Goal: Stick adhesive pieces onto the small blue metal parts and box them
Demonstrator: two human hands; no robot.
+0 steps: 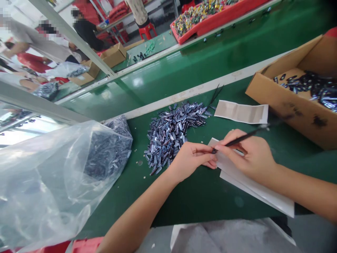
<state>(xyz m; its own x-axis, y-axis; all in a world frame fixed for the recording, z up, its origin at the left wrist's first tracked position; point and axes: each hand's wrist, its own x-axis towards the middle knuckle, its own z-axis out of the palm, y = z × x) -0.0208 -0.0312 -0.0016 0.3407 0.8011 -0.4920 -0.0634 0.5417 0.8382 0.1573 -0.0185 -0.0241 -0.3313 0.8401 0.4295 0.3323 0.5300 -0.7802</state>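
- Right hand (pixel 247 156) grips black tweezers (pixel 243 137), long axis running toward 8 o'clock, tips at left hand (pixel 191 158).
- Left hand curled; any grip hidden.
- Metal pieces (pixel 173 135) heaped at its 10 o'clock.

No legible text, no labels, no numbers, no signs

Right hand (pixel 249 156) pinches black tweezers (pixel 243 139), tips reaching the left hand's (pixel 191 161) fingertips (pixel 210 149); anything held there is too small to tell. White paper sheets (pixel 249 175) lie under both hands on the green desk (pixel 210 207). Just left: loose pile of dark metallic parts (pixel 173 135), second tweezers (pixel 216 95) at its far edge. Beige paper strip (pixel 242 111) beside it. Far right: cardboard box (pixel 286 112) holding similar parts. Far left: clear plastic bag (pixel 60 175) of the same.
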